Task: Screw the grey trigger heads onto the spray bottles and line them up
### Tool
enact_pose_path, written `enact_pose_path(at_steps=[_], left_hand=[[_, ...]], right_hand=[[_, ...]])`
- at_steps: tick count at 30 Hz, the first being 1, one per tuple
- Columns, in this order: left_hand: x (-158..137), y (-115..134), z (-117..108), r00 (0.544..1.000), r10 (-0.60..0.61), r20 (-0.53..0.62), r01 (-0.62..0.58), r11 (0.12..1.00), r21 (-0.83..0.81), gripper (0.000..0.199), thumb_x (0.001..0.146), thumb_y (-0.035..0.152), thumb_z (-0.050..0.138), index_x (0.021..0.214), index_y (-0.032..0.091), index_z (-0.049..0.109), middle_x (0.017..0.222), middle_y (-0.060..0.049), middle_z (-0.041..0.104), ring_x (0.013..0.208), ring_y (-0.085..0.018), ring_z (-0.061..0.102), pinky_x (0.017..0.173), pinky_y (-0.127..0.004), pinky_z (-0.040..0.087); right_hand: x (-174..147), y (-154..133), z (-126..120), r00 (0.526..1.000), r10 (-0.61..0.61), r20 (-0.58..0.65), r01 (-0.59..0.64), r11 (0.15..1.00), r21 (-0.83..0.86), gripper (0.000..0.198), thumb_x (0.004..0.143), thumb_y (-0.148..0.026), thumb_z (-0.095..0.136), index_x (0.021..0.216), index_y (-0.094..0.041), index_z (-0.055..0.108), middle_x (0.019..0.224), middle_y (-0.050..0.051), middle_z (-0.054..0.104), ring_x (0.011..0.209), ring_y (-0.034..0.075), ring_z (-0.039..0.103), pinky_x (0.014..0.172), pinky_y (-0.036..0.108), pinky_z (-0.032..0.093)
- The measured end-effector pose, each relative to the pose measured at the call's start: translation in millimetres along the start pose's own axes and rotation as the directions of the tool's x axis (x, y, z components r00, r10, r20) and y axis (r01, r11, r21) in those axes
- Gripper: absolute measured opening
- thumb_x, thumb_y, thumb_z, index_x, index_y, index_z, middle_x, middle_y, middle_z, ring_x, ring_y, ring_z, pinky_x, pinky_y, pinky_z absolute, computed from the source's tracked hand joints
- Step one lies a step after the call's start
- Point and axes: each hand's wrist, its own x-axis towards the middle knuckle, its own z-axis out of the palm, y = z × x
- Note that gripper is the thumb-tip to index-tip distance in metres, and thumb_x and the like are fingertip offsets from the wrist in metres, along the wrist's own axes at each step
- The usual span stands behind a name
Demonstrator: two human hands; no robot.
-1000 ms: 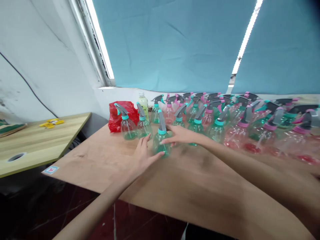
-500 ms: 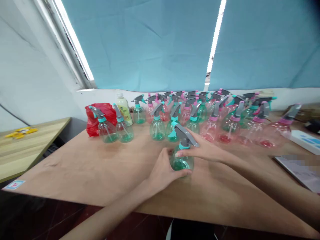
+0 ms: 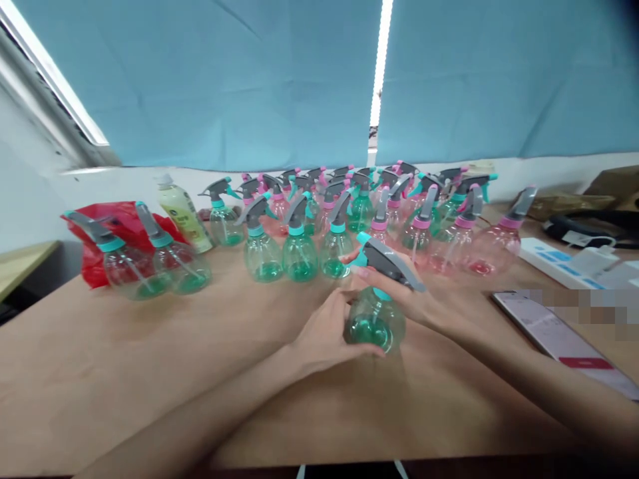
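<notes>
A clear green spray bottle (image 3: 375, 327) with a grey and turquoise spray head is held near the table's front, its head tilted to the right. My left hand (image 3: 323, 334) grips the lower body, thumb along the base. At the collar and under the trigger, my right hand (image 3: 413, 298) is wrapped round the bottle's head; some fingers are hidden behind it. Just behind stand three green spray bottles (image 3: 299, 256) in a row. Pink spray bottles (image 3: 492, 247) stand to the right, with several more of both colours packed behind.
On the left, two green spray bottles (image 3: 182, 266) stand before a red plastic bag (image 3: 92, 256) and a pale yellow-green bottle (image 3: 184, 214). A phone (image 3: 554, 332) lies on the wooden table (image 3: 164, 352) at right, near a white power strip (image 3: 554, 261) and a black headset-like band (image 3: 579, 229).
The view has shifted right and closer to the table. Both hands keep hold of the spray bottle. My right hand has moved up slightly round the spray head.
</notes>
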Motion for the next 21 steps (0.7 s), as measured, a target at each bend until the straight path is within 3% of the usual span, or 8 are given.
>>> enact_pose_path(at_steps=[2,4,7,10,14,21], left_hand=[[0.5,-10.1,-10.7,0.996,0.030,0.079,-0.037,0.995,0.094,0.070,0.071,0.066,0.071,0.119,0.020,0.050,0.119,-0.012,0.056,0.110,-0.033,0.056,0.093,-0.049,0.046],[-1.4,-16.7,-19.7,0.991,0.052,0.124,-0.075,0.979,0.189,0.076,0.074,0.067,0.068,0.128,0.019,0.046,0.128,-0.014,0.053,0.119,-0.034,0.051,0.100,-0.050,0.040],[-6.0,-20.3,-24.9,0.984,0.027,0.176,-0.078,0.954,0.289,0.069,0.081,0.064,0.060,0.132,0.021,0.044,0.136,-0.013,0.049,0.126,-0.033,0.045,0.104,-0.050,0.036],[-10.0,-20.2,-21.8,0.985,-0.027,0.172,-0.036,0.935,0.352,0.067,0.087,0.062,0.054,0.138,0.020,0.039,0.142,-0.013,0.046,0.131,-0.032,0.043,0.107,-0.048,0.035],[-12.1,-21.2,-16.3,0.984,-0.080,0.157,0.004,0.900,0.436,0.074,0.088,0.063,0.051,0.144,0.017,0.034,0.150,-0.015,0.036,0.138,-0.033,0.034,0.111,-0.049,0.029],[-13.2,-23.3,-14.9,0.983,-0.075,0.169,-0.010,0.891,0.454,0.076,0.089,0.063,0.048,0.145,0.013,0.034,0.152,-0.016,0.032,0.140,-0.032,0.030,0.113,-0.048,0.026]], right_hand=[[4.4,4.4,-2.2,1.000,-0.003,0.017,0.003,1.000,-0.003,0.015,0.084,-0.036,0.060,0.091,-0.023,0.063,0.074,-0.002,0.059,0.061,0.012,0.049,0.057,0.028,0.038],[9.2,8.8,-2.9,0.999,-0.020,0.037,0.020,1.000,0.000,0.014,0.084,-0.035,0.060,0.091,-0.022,0.063,0.072,-0.003,0.058,0.061,0.012,0.049,0.057,0.027,0.038],[15.5,13.3,-1.6,0.998,-0.037,0.051,0.037,0.999,0.014,0.016,0.084,-0.036,0.059,0.090,-0.022,0.063,0.069,-0.004,0.055,0.057,0.010,0.046,0.055,0.027,0.037],[19.6,14.3,-0.3,0.998,-0.036,0.060,0.034,0.999,0.025,0.017,0.084,-0.039,0.060,0.088,-0.023,0.061,0.067,-0.005,0.052,0.054,0.009,0.042,0.052,0.026,0.035],[21.9,14.4,-1.6,0.995,-0.010,0.099,0.008,1.000,0.019,0.018,0.085,-0.041,0.059,0.087,-0.024,0.060,0.070,-0.003,0.054,0.058,0.011,0.048,0.055,0.027,0.039],[20.9,13.8,-2.3,0.993,-0.046,0.105,0.045,0.999,0.013,0.022,0.087,-0.048,0.056,0.083,-0.026,0.057,0.073,-0.002,0.056,0.064,0.014,0.053,0.059,0.029,0.044]])
